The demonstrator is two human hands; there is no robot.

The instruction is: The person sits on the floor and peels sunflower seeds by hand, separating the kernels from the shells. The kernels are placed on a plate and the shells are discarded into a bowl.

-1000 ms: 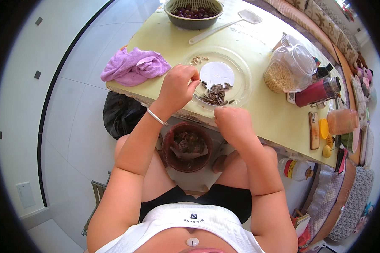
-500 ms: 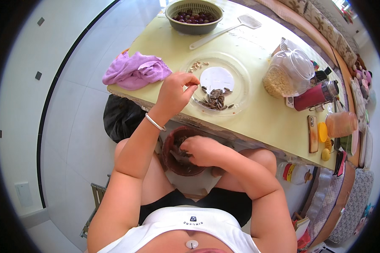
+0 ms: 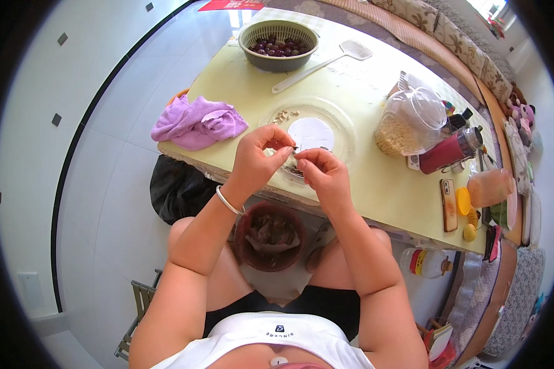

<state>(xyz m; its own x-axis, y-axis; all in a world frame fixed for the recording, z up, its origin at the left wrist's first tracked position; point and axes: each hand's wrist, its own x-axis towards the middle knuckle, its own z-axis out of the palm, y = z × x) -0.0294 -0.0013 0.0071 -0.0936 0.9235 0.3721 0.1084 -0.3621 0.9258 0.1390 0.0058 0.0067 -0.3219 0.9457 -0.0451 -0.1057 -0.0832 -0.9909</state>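
Observation:
Over the near edge of a clear round plate [image 3: 349, 142], my left hand [image 3: 258, 158] pinches a dark sunflower seed [image 3: 295, 148] between thumb and forefinger. My right hand [image 3: 326, 175] meets it there, its thumb and fingertips pressed together at the same seed. Partly hidden behind the right fingers lie more dark sunflower seeds [image 3: 293, 168]. A white paper disc [image 3: 311, 133] shows at the plate's middle, and several pale shelled kernels [image 3: 282, 115] sit toward its far left. Between my knees stands a dark red bucket [image 3: 269, 261] with a crumpled liner and scraps inside.
On the table are a purple cloth [image 3: 197, 125], a colander of dark round fruit [image 3: 280, 46], a white slotted turner [image 3: 317, 69], a clear tub of pale pieces [image 3: 406, 126], a dark red flask [image 3: 443, 152] and a phone [image 3: 449, 205]. A black bag [image 3: 180, 189] hangs below the left edge.
My right hand has come up from the bucket to the plate and joined the left hand at the fingertips. The left hand has shifted slightly; the view has tilted a little.

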